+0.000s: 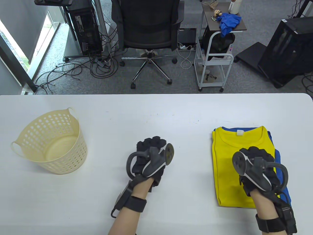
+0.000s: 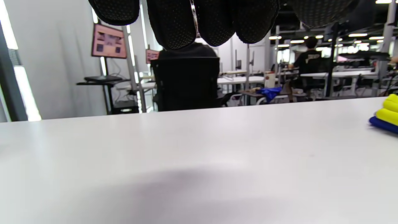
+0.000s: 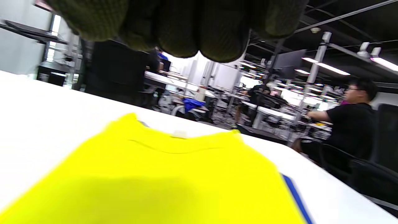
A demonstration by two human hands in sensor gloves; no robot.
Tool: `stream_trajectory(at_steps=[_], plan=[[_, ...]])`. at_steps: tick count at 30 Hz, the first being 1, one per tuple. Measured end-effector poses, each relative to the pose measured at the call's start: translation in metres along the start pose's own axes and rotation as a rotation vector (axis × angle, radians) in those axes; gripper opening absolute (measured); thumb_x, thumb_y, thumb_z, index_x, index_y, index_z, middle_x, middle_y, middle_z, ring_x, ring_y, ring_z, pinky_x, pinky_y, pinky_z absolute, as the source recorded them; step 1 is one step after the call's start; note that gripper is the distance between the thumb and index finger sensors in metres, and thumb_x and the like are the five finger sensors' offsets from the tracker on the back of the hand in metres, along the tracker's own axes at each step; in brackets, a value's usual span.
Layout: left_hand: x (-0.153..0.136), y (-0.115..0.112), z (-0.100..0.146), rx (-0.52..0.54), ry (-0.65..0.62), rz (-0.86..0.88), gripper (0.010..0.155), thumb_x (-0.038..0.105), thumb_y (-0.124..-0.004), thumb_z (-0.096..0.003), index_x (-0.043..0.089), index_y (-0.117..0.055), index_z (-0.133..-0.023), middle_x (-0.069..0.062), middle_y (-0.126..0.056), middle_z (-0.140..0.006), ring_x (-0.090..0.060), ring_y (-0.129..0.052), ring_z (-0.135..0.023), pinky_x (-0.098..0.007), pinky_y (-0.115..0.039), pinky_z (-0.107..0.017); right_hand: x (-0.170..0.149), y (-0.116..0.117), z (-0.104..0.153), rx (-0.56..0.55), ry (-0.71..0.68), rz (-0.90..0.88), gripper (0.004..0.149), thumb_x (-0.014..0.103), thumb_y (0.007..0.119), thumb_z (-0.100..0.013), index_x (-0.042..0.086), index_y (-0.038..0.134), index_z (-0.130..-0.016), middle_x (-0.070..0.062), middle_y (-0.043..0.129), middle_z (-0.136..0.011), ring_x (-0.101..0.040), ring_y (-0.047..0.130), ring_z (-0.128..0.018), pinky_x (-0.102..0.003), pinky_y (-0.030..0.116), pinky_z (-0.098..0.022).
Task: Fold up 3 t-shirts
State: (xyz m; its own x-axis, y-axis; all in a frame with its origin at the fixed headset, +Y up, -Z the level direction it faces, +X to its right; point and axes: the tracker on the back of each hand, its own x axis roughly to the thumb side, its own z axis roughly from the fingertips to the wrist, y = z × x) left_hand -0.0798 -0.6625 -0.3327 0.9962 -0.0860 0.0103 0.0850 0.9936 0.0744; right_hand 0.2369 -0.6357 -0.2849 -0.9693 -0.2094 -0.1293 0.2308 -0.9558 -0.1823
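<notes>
A folded yellow t-shirt lies on top of a folded blue t-shirt at the right of the white table. My right hand is over the yellow shirt's lower right part, fingers curled down, holding nothing. In the right wrist view its fingers hang above the yellow shirt, with the blue edge beside it. My left hand is over bare table in the middle, empty. In the left wrist view its fingers hang above the table, and the stack shows at far right.
A cream perforated basket stands empty at the table's left. Beyond the far edge are a black office chair and a white cart with a crumpled blue cloth on top.
</notes>
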Motion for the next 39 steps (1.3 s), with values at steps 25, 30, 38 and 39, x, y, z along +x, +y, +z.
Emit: stream_trajectory(at_steps=[25, 30, 38, 39], plan=[[-0.161, -0.089, 0.043, -0.359, 0.127, 0.022, 0.093, 0.081, -0.026, -0.0277, 0.043, 0.003, -0.108, 0.006, 0.002, -0.12, -0.03, 0.007, -0.11, -0.068, -0.005, -0.077, 0.052, 0.089, 0.019, 0.255, -0.205, -0.156, 0.084, 0.076, 0.043, -0.033, 0.04, 0.015, -0.103, -0.004, 0.006, -0.119, -0.052, 0.006, -0.108, -0.077, 0.01, -0.071], [-0.167, -0.089, 0.046, -0.366, 0.139, 0.045, 0.093, 0.081, -0.029, -0.0286, 0.043, 0.005, -0.106, 0.006, 0.005, -0.119, -0.03, 0.01, -0.109, -0.068, -0.004, -0.077, 0.054, 0.088, 0.02, 0.256, -0.217, -0.161, 0.084, 0.076, 0.043, -0.033, 0.04, 0.013, -0.103, -0.004, 0.005, -0.119, -0.052, 0.005, -0.108, -0.077, 0.009, -0.071], [-0.173, -0.093, 0.042, -0.407, 0.154, 0.059, 0.093, 0.081, -0.03, -0.029, 0.043, 0.005, -0.106, 0.006, 0.01, -0.117, -0.028, 0.016, -0.106, -0.067, 0.002, -0.074, 0.051, 0.086, 0.022, 0.245, -0.227, -0.218, 0.084, 0.075, 0.044, -0.033, 0.039, 0.016, -0.103, -0.005, 0.006, -0.119, -0.052, 0.004, -0.107, -0.077, 0.009, -0.07], [-0.172, -0.093, 0.042, -0.41, 0.151, 0.054, 0.093, 0.081, -0.03, -0.029, 0.043, 0.005, -0.106, 0.006, 0.01, -0.117, -0.028, 0.016, -0.106, -0.067, 0.002, -0.074, 0.05, 0.086, 0.022, 0.25, -0.225, -0.222, 0.084, 0.075, 0.044, -0.033, 0.039, 0.016, -0.103, -0.005, 0.006, -0.119, -0.052, 0.004, -0.107, -0.077, 0.008, -0.07]])
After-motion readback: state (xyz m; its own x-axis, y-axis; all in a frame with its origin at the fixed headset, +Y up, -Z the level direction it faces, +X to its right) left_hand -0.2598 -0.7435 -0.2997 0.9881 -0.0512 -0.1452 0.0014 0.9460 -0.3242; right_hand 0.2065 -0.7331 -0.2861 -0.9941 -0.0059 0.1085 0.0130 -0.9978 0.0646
